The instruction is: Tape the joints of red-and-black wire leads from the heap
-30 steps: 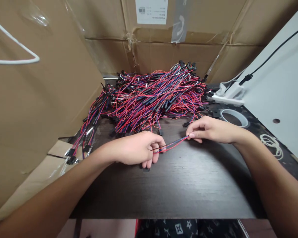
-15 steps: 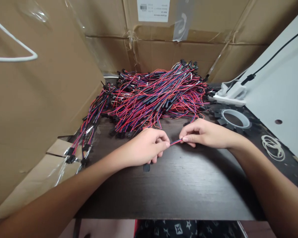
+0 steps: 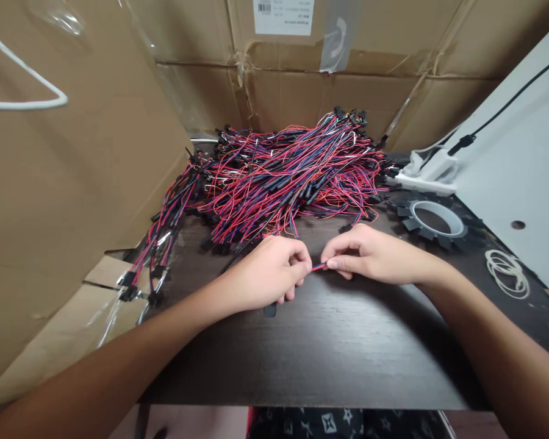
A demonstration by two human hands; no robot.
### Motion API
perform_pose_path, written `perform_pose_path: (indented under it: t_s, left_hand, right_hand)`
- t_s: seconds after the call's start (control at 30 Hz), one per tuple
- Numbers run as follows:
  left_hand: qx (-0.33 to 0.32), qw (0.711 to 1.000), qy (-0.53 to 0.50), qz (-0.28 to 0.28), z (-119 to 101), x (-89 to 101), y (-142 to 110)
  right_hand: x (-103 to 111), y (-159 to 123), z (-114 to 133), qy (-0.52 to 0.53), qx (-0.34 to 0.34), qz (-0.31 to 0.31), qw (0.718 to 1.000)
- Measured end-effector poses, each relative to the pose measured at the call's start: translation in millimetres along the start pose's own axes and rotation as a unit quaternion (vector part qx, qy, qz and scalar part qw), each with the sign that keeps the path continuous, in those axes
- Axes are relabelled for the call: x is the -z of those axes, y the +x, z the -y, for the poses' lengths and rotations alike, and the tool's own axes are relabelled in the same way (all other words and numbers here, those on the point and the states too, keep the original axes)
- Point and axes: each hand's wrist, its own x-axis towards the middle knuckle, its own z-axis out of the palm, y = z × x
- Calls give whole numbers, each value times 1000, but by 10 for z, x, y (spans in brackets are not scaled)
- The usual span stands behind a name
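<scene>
Thin red-and-blue insulated wires (image 3: 319, 266) span the small gap between both bare hands, over the dark wood-grain tabletop (image 3: 348, 347). The left hand (image 3: 272, 268) pinches them between thumb and fingers; the right hand (image 3: 373, 257) grips likewise, just beside it. Beyond lies a large tangled heap of red-and-blue wires with black connectors (image 3: 283, 177), before a brown cardboard box (image 3: 293, 97).

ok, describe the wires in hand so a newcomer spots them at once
On the dark tabletop, find the big heap of red and blue wires in front of the cardboard. On its near side, the left hand and right hand nearly meet. Between them shows a short red-and-blue stretch: the held wires, the only ones pinched by both hands.
</scene>
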Motion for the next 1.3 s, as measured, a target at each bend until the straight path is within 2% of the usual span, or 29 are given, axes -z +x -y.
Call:
perform_pose_path:
  t_s: [0.27, 0.4, 0.63, 0.87, 1.1, 1.3]
  left_hand:
    - [-35, 998, 60, -7, -4, -1, -3]
    - [-42, 998, 48, -8, 1, 0, -5]
    - [-14, 1000, 20, -2, -51, 6, 8]
    - [2, 999, 34, -12, -98, 22, 1]
    - [23, 999, 36, 15, -113, 49, -17]
    - [-7, 998, 64, -7, -125, 26, -28]
  right_hand:
    - [-58, 19, 47, 19, -19, 5, 1000]
    - [-69, 31, 51, 32, -16, -5, 999]
    - [-57, 35, 32, 45, -31, -26, 998]
    - [-54, 33, 35, 37, -25, -21, 999]
    - [-42, 9, 33, 22, -14, -18, 999]
    - [-60, 14, 52, 0, 4, -15, 1000]
